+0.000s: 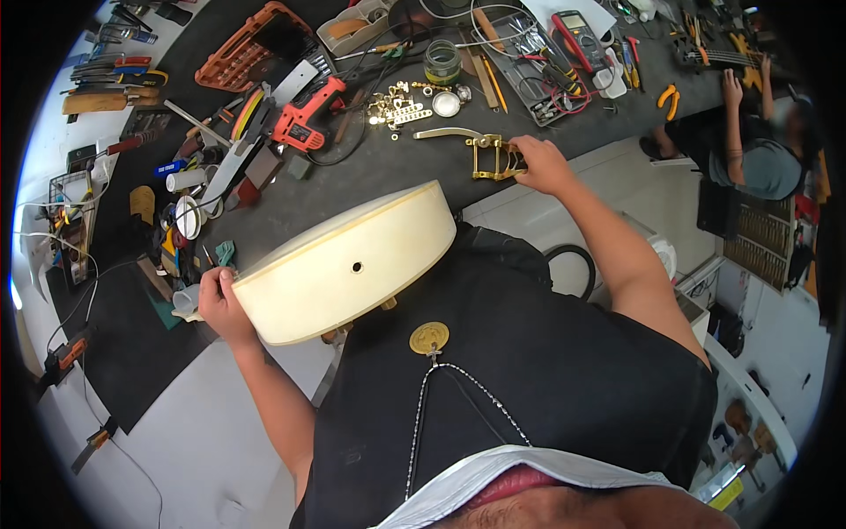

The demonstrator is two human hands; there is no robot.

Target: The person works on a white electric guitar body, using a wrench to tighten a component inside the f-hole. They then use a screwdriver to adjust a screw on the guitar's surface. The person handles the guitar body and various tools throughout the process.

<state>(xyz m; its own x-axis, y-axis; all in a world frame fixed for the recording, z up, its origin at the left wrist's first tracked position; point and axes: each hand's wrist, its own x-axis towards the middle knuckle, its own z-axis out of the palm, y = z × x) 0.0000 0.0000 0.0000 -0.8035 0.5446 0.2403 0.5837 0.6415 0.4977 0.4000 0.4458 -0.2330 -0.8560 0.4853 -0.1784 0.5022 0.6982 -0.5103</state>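
Observation:
My left hand (220, 304) grips the left end of a cream instrument body (326, 282), tilted so its side, with a small round hole, faces up toward me. Its right end is near my black shirt and the bench edge. My right hand (542, 166) is closed on a gold metal tailpiece (487, 157) with a long curved arm (445, 133), at the front of the dark workbench (352, 176). Beyond it lie several small gold hardware pieces (397, 110), a small round container (446, 104) and a glass jar (441, 63).
A red cordless drill (308, 115), an orange case (247, 48), a multimeter (577, 40), a tool tray (538, 84), yellow pliers (670, 101) and cables crowd the bench. At right, a co-worker (758, 154) holds a stringed instrument (714, 55). Tool racks (115, 88) stand at left.

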